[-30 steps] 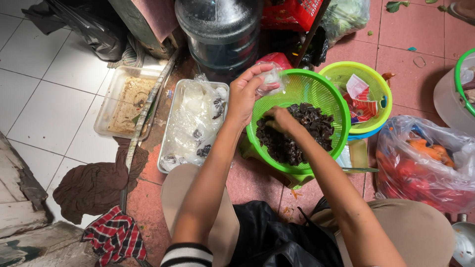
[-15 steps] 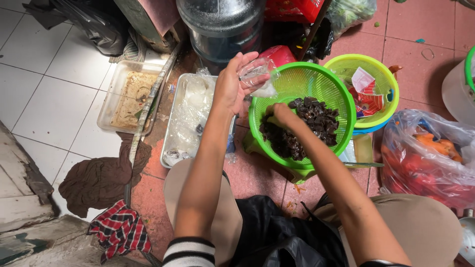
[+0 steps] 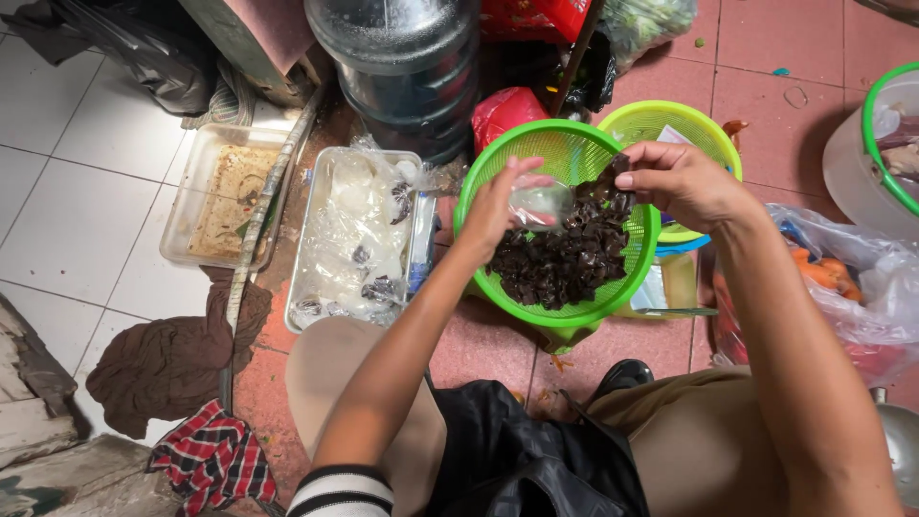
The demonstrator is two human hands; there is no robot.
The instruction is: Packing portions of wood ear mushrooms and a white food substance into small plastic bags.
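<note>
A green plastic colander [image 3: 498, 163] stands on the floor in front of me, half full of dark brown wood-ear mushrooms [image 3: 560, 263]. My left hand [image 3: 493, 206] is over the colander and holds a small clear plastic bag [image 3: 541, 203] open at its mouth. My right hand [image 3: 675, 182] is above the colander's right rim, pinching a clump of the dark mushrooms [image 3: 613, 172] beside the bag's opening.
A metal tray [image 3: 359, 235] with filled clear bags lies left of the colander, a clear plastic box [image 3: 220, 196] further left. A big water bottle [image 3: 407, 67] stands behind. A second yellow-green colander [image 3: 670, 124], an orange-filled bag [image 3: 842, 287] and rags [image 3: 168, 364] surround me.
My left hand has come down from the colander's back-left rim to over its middle with the bag. My right hand has lifted out of the mushrooms with a clump in its fingers.
</note>
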